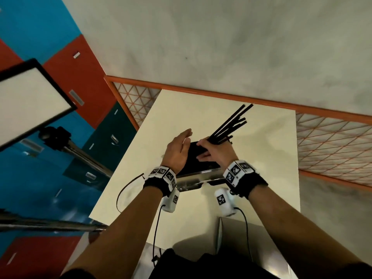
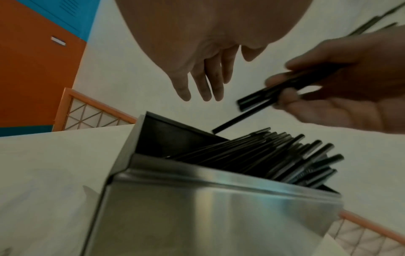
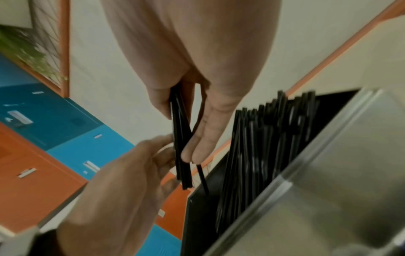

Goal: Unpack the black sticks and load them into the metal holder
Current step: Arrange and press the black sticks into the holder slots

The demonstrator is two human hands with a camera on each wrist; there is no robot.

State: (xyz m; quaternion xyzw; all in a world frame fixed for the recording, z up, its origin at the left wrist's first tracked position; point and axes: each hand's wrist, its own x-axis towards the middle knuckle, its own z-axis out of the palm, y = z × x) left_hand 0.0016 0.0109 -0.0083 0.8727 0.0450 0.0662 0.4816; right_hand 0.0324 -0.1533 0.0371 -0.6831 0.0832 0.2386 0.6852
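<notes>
A steel holder stands on the white table under my wrists. Its dark opening holds several black sticks that lean to one side. My right hand grips a loose bundle of black sticks just above the opening. Their far ends fan up and to the right, and their near ends hang over the holder's rim. My left hand hovers beside the bundle with straight fingers and holds nothing. No packaging is in view.
An orange-framed mesh fence borders the table's far and right sides. Blue and orange lockers stand to the left, with a tripod and a white light panel in front of them. Cables hang from both wrist cameras.
</notes>
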